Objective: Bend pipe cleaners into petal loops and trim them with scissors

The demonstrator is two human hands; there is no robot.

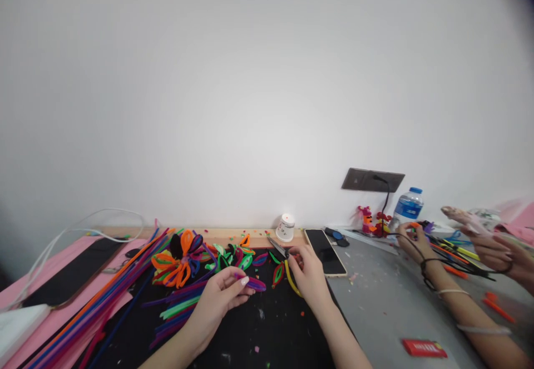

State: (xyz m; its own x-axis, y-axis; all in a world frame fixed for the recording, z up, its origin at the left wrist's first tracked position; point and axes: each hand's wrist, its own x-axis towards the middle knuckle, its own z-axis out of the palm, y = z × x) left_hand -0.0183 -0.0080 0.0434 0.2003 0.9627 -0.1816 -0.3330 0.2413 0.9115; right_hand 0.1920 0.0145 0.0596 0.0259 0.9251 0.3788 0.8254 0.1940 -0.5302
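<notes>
Between the thumb and fingers of my left hand (227, 294) is a looped purple pipe cleaner piece (256, 285), its rounded end pointing right. My right hand (306, 271) is closed around the handle of a pair of scissors (277, 246), whose blades point up and left. A yellow pipe cleaner (291, 281) curves beside that hand. Just behind my hands lie small leaf-shaped loops, among them a green and red one (278, 274). An orange and purple pipe cleaner flower (179, 260) sits to the left, behind my left hand.
Long pipe cleaners (98, 296) and a dark phone (73, 271) lie at left. A white cup (285, 227) and another phone (326, 253) stand and lie behind my right hand. At right are a water bottle (409, 206), a red packet (424, 348) and another person's hands.
</notes>
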